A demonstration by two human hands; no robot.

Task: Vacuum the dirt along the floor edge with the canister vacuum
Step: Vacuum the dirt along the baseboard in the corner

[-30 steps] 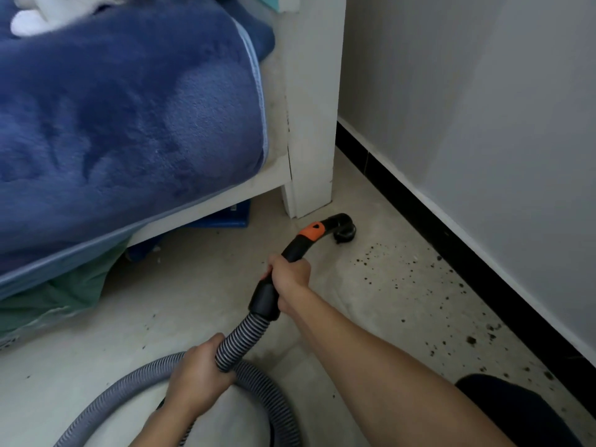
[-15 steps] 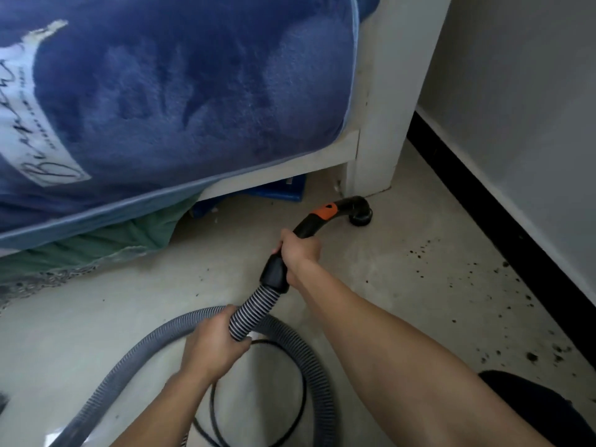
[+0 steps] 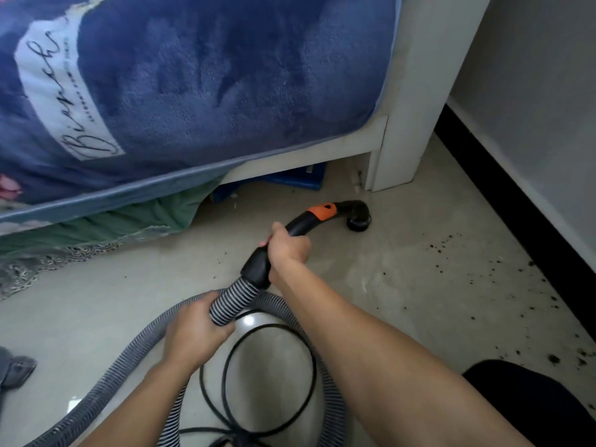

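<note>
While the left hand (image 3: 193, 330) grips hose (image 3: 229, 303), right hand (image 3: 289, 250) grips the handle (image 3: 301, 223).

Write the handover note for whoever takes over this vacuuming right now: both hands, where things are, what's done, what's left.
Hands: the right hand grips the black handle; the left hand grips the ribbed hose just behind it.
Things: the nozzle sits on the floor beside the white bed leg, apart from the dirt.
Done: the floor right around the nozzle looks free of specks.
Left: dark dirt specks lie scattered along the black baseboard, right of the nozzle. Probably sweep that way next, minding the black cord looped under the arms.
</note>
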